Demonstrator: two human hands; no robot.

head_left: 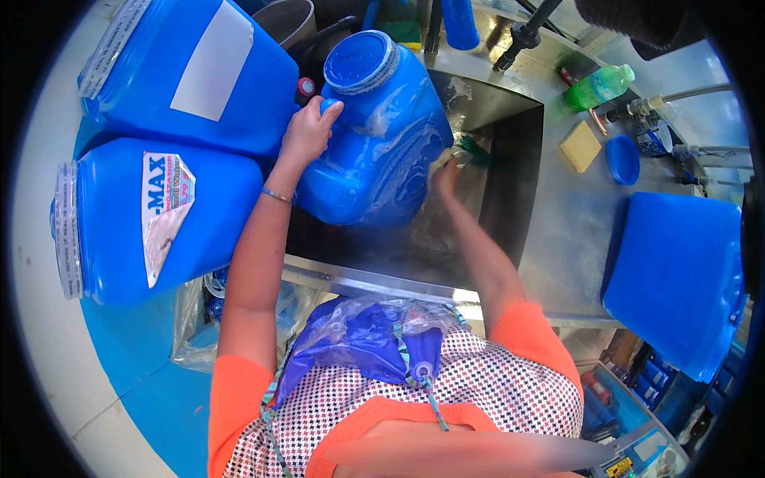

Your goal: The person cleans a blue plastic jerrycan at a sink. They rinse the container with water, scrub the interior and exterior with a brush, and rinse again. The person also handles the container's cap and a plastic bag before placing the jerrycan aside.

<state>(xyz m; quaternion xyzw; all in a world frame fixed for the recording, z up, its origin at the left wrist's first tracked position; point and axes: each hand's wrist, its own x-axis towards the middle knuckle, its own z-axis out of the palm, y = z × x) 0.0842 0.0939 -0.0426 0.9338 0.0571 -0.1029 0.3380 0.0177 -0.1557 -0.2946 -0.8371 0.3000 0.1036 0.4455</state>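
Observation:
A blue plastic water jug [362,151] with a round blue cap leans over the steel sink [494,215], white soap suds smeared across its side. My left hand [311,131] is closed round the jug's handle near the cap. Low against the jug's right side, my right hand [448,177] is closed on a pale sponge [440,162], mostly covered by the fingers. Just beyond that hand in the sink is a dark green thing [476,150], too unclear to name.
Two more blue jugs [263,80] [199,211] lie at the left. Another blue container [677,271] stands on the right counter. A green bottle [599,88], a yellow block [580,146] and a blue lid [622,159] sit beside the sink. Taps and hoses line the right.

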